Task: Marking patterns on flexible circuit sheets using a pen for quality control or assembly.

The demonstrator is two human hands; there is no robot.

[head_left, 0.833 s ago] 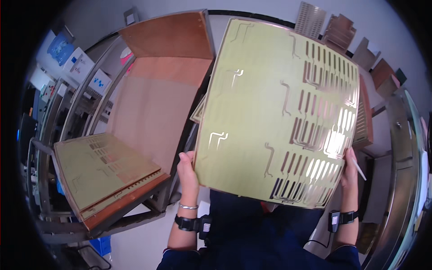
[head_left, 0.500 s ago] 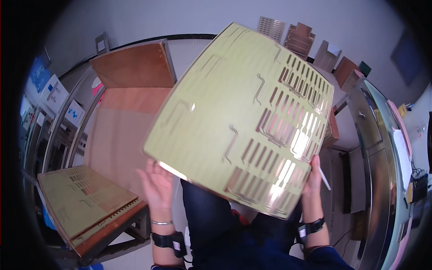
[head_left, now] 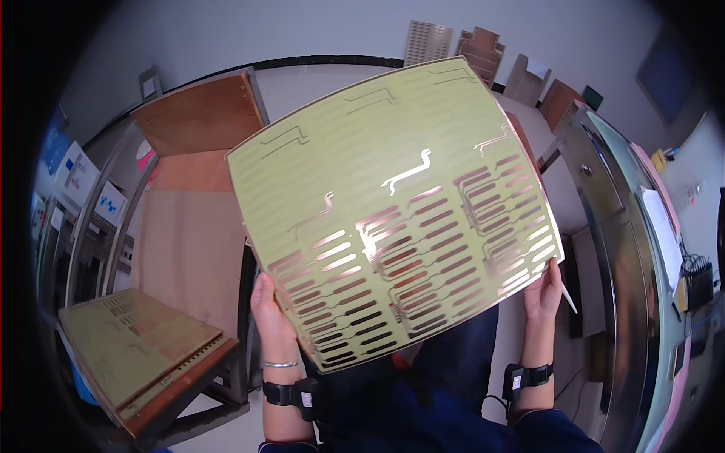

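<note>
noted 1 large pale green panel (head_left: 332,162) with copper-coloured traces and slots, raised above lap, tilted, with slotted half toward body. found left hand (head_left: 273,313) against lower left edge of panel, with fingers partly hidden; could not tell whether clamped. found right hand (head_left: 541,297) at lower right corner, with fingers clamped on panel and 1 thin white stick (head_left: 569,299) jutting out beside them. saw 1 silver bangle (head_left: 280,365) on left wrist, plus 1 black strap (head_left: 280,393) just below it; saw 1 more on right wrist. logged at left: 1 stack of similar green panels (head_left: 136,343) on brown board (head_left: 181,389), well apart from hands. logged at right: steel-coloured cabinet (head_left: 630,260), white sheet (head_left: 661,226), black device (head_left: 696,288). logged at far wall: 1 patterned plate (head_left: 428,44), upright.
</note>
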